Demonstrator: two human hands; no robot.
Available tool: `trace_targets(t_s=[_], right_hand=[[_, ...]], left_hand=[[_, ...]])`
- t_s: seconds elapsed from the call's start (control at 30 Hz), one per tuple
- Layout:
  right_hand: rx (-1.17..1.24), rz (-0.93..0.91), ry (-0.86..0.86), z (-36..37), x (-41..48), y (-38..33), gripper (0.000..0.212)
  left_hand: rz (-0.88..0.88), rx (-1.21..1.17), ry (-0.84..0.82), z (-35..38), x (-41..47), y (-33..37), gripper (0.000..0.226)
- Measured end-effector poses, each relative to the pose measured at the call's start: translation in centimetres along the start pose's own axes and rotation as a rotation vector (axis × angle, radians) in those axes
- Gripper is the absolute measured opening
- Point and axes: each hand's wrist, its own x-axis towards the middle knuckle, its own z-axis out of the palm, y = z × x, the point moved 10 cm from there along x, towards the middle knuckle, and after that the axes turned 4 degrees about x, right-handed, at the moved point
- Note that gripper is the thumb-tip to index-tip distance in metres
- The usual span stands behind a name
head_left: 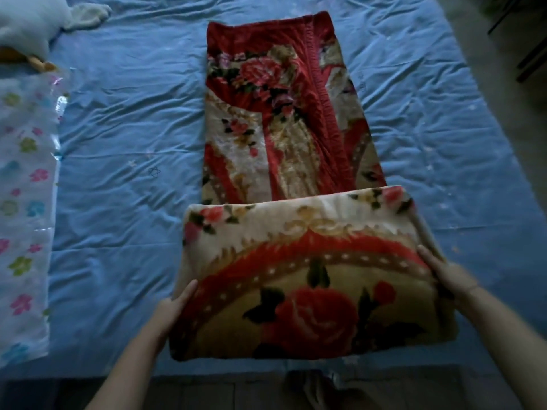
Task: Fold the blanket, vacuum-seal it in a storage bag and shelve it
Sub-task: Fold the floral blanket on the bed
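A red and cream floral blanket lies as a long strip down the middle of the bed. Its near end is folded over into a thick block with a large red rose on top. My left hand grips the block's left edge, fingers on top. My right hand holds the block's right edge the same way. A clear storage bag printed with coloured flowers lies flat along the bed's left side.
The bed has a wrinkled blue sheet. A pale plush toy or pillow sits at the far left corner. Dark floor shows below the bed's near edge, and dark furniture legs stand at the far right.
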Motion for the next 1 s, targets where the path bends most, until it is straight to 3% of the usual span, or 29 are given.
trace_targets(t_s=[0.07,0.13,0.2,0.27,0.43,0.53,0.6,0.67,0.77,0.83,0.9,0.93,1.0], right_hand=[[-0.106,0.006,-0.006,1.0,0.3,2.5,0.047],[-0.164,-0.043,-0.026,1.8,0.5,2.5,0.04],[-0.13,-0.141,-0.029,2.0,0.9,0.6,0.034],[-0.089,-0.236,-0.046,2.5,1.5,-1.9,0.029],[0.126,-0.351,-0.098,3.2,3.3,-7.7,0.02],[0.242,-0.405,0.009,2.0,4.9,-9.7,0.015],[0.089,-0.39,0.135,2.0,6.6,-9.2,0.028],[-0.161,-0.338,0.229,2.9,7.4,-8.5,0.038],[-0.327,-0.308,0.414,3.4,5.8,-8.2,0.053],[-0.421,-0.546,0.541,4.8,2.2,-9.8,0.063],[-0.609,-0.838,0.524,8.8,-1.7,-11.1,0.066],[-0.712,-0.92,0.461,11.1,-2.1,-11.1,0.067],[-0.863,-0.93,0.369,14.1,-0.8,-11.0,0.069]], left_hand=[[-0.113,0.022,-0.012,2.1,0.6,-2.6,0.067],[-0.088,-0.076,0.021,3.5,0.9,-1.8,0.074],[-0.004,-0.203,0.13,3.0,1.1,0.9,0.065],[0.1,-0.158,0.237,1.9,0.8,4.7,0.046],[0.284,-0.184,0.454,-1.3,1.5,12.0,0.032],[0.284,-0.486,0.485,-2.4,3.1,13.6,0.03],[0.269,-0.526,0.488,-2.0,4.8,13.7,0.027],[0.216,-0.368,0.507,-1.3,6.1,13.4,0.037],[0.097,0.083,0.718,-1.4,4.4,12.6,0.073],[0.359,0.338,0.853,-0.4,0.7,15.4,0.076],[0.732,0.632,0.806,3.8,-2.0,18.2,0.073],[0.828,0.798,0.748,5.9,-1.9,18.3,0.074],[0.799,1.009,0.638,7.6,0.3,17.8,0.078]])
